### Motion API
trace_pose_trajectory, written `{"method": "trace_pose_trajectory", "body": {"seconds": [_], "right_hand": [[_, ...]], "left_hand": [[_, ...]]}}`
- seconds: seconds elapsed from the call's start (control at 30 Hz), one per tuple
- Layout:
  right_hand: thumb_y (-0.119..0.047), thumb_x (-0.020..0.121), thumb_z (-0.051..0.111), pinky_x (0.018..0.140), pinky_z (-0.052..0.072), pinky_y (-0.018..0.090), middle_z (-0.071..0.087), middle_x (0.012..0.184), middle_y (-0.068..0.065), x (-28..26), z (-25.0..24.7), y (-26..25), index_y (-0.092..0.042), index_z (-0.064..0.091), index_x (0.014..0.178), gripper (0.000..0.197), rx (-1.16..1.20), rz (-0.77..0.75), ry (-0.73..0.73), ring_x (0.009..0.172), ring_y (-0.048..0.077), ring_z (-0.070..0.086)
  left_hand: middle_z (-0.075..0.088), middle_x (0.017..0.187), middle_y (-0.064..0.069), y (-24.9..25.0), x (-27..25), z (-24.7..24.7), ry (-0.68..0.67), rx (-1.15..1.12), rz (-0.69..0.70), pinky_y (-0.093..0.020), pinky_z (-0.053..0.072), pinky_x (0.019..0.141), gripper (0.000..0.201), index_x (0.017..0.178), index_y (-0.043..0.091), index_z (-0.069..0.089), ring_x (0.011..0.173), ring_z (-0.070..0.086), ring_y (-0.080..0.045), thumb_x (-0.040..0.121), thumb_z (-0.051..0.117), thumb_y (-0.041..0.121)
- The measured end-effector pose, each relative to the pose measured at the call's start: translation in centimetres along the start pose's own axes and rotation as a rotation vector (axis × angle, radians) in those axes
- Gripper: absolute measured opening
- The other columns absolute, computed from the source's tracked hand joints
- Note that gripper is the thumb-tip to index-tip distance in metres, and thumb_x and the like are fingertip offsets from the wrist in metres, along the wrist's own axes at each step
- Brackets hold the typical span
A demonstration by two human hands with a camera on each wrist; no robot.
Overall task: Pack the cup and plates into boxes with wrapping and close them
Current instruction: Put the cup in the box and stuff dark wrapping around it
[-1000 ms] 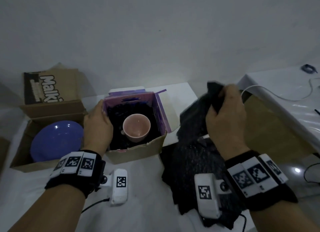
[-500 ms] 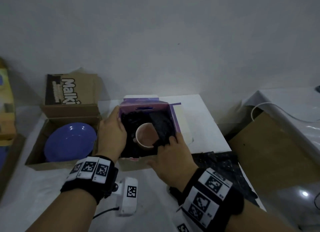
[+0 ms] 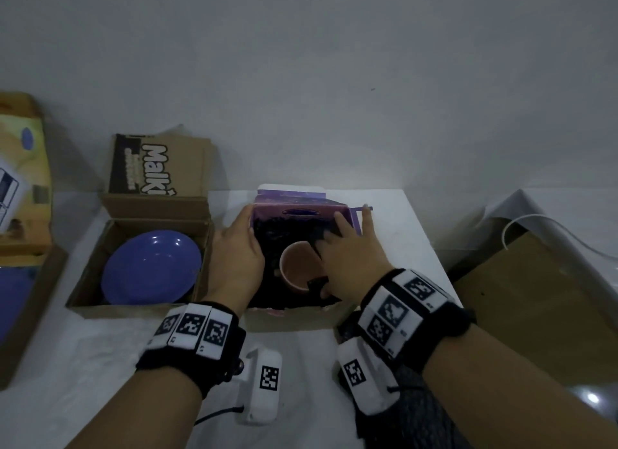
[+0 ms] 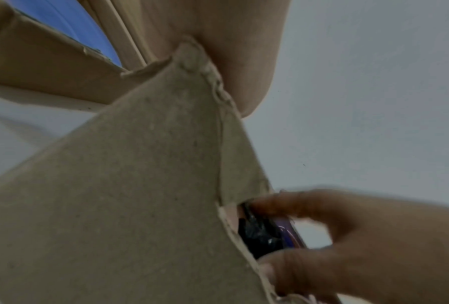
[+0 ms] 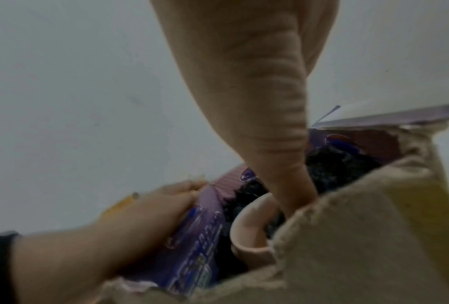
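Note:
A pink cup (image 3: 297,271) stands in the open purple box (image 3: 301,204) at the middle of the white table, bedded in black wrapping (image 3: 284,231). My left hand (image 3: 234,254) grips the box's left wall. My right hand (image 3: 351,251) reaches into the box with straight fingers and presses black wrapping down between the cup and the right wall. In the right wrist view a finger goes down beside the cup (image 5: 249,226) among the wrapping (image 5: 335,164). A blue plate (image 3: 152,268) lies in the open brown box (image 3: 133,309) to the left.
More black wrapping (image 3: 418,415) lies on the table under my right forearm. Another printed carton (image 3: 23,181) stands at the far left. Right of the table is a brown board (image 3: 535,298) and a white surface with a cable (image 3: 535,221).
My right hand brought the black wrapping from the right side into the purple box and now pushes it in beside the cup. My left hand stayed on the box's left wall.

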State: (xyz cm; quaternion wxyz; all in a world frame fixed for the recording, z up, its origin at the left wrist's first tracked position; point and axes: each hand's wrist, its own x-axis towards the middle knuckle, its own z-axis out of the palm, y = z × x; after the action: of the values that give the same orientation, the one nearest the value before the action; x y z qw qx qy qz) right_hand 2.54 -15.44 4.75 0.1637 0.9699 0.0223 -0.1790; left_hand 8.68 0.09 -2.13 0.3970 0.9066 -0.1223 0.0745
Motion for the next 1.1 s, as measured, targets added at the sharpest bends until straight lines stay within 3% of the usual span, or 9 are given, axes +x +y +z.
{"method": "trace_pose_trajectory", "body": {"seconds": [0.1,0.2,0.27,0.47,0.7,0.87,0.93,1.0,1.1], "right_hand": [[-0.071,0.084,0.039,0.094,-0.029,0.066,0.031,0.153,0.006,1.3,2.1,-0.1,-0.019,0.039,0.143,0.079,-0.077,0.067,-0.139,0.144,0.034,-0.017],[-0.083,0.077,0.031,0.095,-0.025,0.073,0.000,0.160,0.009,2.4,3.1,-0.3,-0.027,0.019,0.150,0.094,-0.167,0.090,-0.272,0.142,0.038,-0.021],[-0.086,0.073,0.031,0.100,-0.016,0.073,-0.006,0.160,0.007,2.8,3.0,-0.2,-0.026,0.004,0.151,0.102,-0.173,0.085,-0.333,0.144,0.036,-0.016],[-0.072,0.088,0.022,0.106,-0.023,0.061,0.024,0.156,0.001,1.0,-0.8,0.5,-0.027,0.017,0.150,0.077,0.091,0.022,-0.471,0.147,0.020,-0.002],[-0.063,0.093,0.024,0.106,-0.021,0.058,0.019,0.158,-0.008,1.4,2.0,-1.6,-0.044,0.008,0.148,0.060,0.170,-0.063,-0.513,0.147,0.019,-0.003],[-0.062,0.094,0.027,0.118,-0.007,0.046,0.009,0.160,-0.003,2.5,1.1,-0.6,-0.035,0.003,0.150,0.067,0.259,-0.034,-0.607,0.147,0.022,-0.001],[-0.060,0.095,0.027,0.118,-0.005,0.048,0.018,0.158,-0.001,1.9,1.6,-0.9,-0.034,0.010,0.150,0.063,0.196,-0.084,-0.612,0.146,0.021,0.006],[-0.053,0.098,0.029,0.118,0.010,0.042,0.032,0.152,0.002,1.2,1.0,-1.0,-0.025,0.024,0.148,0.058,0.195,-0.104,-0.577,0.142,0.023,0.023],[-0.034,0.096,0.045,0.089,0.044,0.035,0.056,0.127,0.005,1.3,-1.6,-0.2,-0.012,0.052,0.128,0.039,0.243,-0.076,-0.294,0.114,0.026,0.055]], "left_hand": [[0.062,0.107,-0.018,0.0,0.1,-0.1,-0.007,0.018,-0.004,-0.043,0.045,0.083,0.046,0.136,0.027,0.042,0.096,0.050,-0.037,0.095,0.036,0.008],[0.062,0.103,-0.018,-0.1,0.2,0.0,-0.018,0.028,-0.016,-0.045,0.046,0.082,0.046,0.136,0.029,0.040,0.096,0.050,-0.036,0.095,0.035,0.009],[0.063,0.102,-0.016,-0.1,0.2,0.0,-0.021,0.023,-0.020,-0.044,0.046,0.081,0.046,0.136,0.029,0.040,0.095,0.050,-0.035,0.095,0.035,0.009],[0.064,0.098,-0.016,0.2,0.2,-0.2,-0.023,0.017,-0.005,-0.039,0.043,0.074,0.047,0.135,0.031,0.042,0.089,0.054,-0.036,0.093,0.038,0.009],[0.062,0.111,-0.017,0.4,-0.1,0.0,-0.034,-0.001,-0.048,-0.040,0.042,0.081,0.048,0.138,0.028,0.040,0.100,0.049,-0.036,0.095,0.036,0.007],[0.061,0.113,-0.017,0.3,0.0,0.1,-0.030,-0.015,-0.060,-0.040,0.042,0.083,0.046,0.138,0.027,0.039,0.102,0.049,-0.035,0.096,0.034,0.010],[0.061,0.114,-0.017,0.4,-0.1,0.2,-0.027,0.003,-0.063,-0.040,0.041,0.083,0.046,0.140,0.027,0.039,0.102,0.050,-0.035,0.097,0.034,0.010],[0.061,0.115,-0.015,0.4,-0.2,0.1,-0.023,-0.012,-0.061,-0.039,0.041,0.083,0.046,0.140,0.027,0.039,0.102,0.050,-0.034,0.097,0.033,0.010],[0.063,0.114,-0.013,0.3,-0.2,0.1,-0.021,-0.025,-0.043,-0.039,0.042,0.083,0.045,0.138,0.026,0.041,0.100,0.051,-0.033,0.097,0.033,0.010]]}}
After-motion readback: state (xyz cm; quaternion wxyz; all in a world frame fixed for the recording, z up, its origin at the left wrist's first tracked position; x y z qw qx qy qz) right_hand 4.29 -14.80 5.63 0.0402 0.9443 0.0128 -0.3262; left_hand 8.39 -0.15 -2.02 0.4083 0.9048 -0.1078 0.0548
